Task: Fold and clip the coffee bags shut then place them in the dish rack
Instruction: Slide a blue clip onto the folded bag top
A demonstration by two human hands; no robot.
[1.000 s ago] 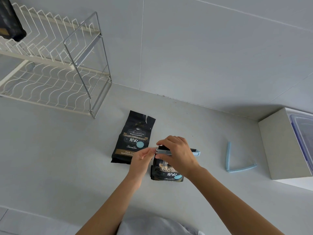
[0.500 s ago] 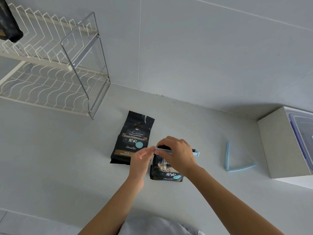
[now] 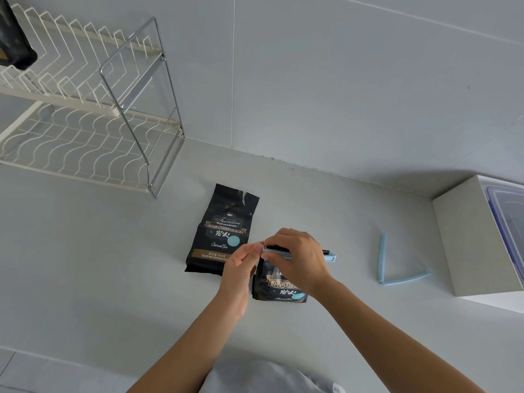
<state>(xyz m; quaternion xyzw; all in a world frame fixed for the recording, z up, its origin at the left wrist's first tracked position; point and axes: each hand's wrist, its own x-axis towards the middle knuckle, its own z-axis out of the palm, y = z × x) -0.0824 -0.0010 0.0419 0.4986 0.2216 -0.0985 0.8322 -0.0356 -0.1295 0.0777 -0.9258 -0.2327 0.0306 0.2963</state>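
1. Spanning the far left: white wire dish rack point(image 3: 85, 131) on the grey counter point(image 3: 85, 265), one dark bag point(image 3: 14, 43) already sitting in its upper tier at the frame edge.
2. Lying flat near centre, just left of the hands: unclipped coffee bag point(image 3: 222, 231), top torn open, untouched.
3. Standing nearest, under both hands: second coffee bag point(image 3: 279, 287), top folded over, blue clip point(image 3: 300, 254) laid across the fold.
4. Right hand point(image 3: 297, 259) draped over the clip, fingers curled and pressing down on it.
5. Left hand point(image 3: 241, 265) pinching the clip's left end between thumb and fingertips; latch state hidden.
6. Resting well right, beside a pale box point(image 3: 476, 239): spare clip point(image 3: 397, 268), open in a V.
7. Handling guess: foil pouch light to moderate, soft-walled, slightly slick; fold likely springy. Best grip along the stiff clipped top or around the body, never by the torn corner.
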